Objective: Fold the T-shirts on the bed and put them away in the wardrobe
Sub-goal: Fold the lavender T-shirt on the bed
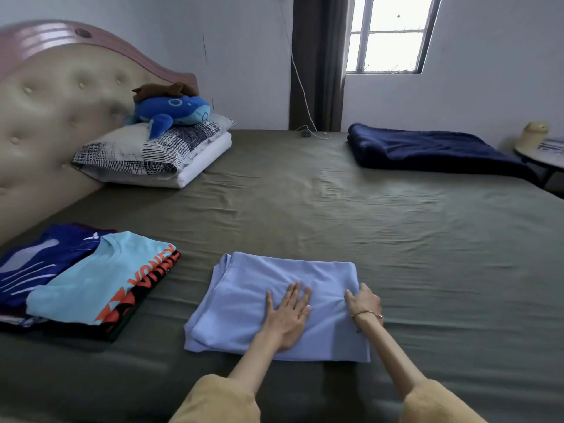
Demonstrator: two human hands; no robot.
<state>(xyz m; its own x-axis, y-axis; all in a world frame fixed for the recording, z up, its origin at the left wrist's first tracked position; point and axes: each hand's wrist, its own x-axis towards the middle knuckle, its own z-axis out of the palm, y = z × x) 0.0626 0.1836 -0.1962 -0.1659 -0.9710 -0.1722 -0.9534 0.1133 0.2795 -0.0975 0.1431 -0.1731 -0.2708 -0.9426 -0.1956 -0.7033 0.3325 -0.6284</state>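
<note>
We are working on the pale blue T-shirt (274, 303), lying folded on the near part of the bed (366, 215). Our left hand (288, 319) is pressing flat on it, fingers spread wide, while our right hand (364, 302) is pinching its right edge. The cloth is looking light, soft and limp, so we are judging it best to be lifting it from underneath, both sides supported. To the left, the folded stack (91, 279) is waiting.
</note>
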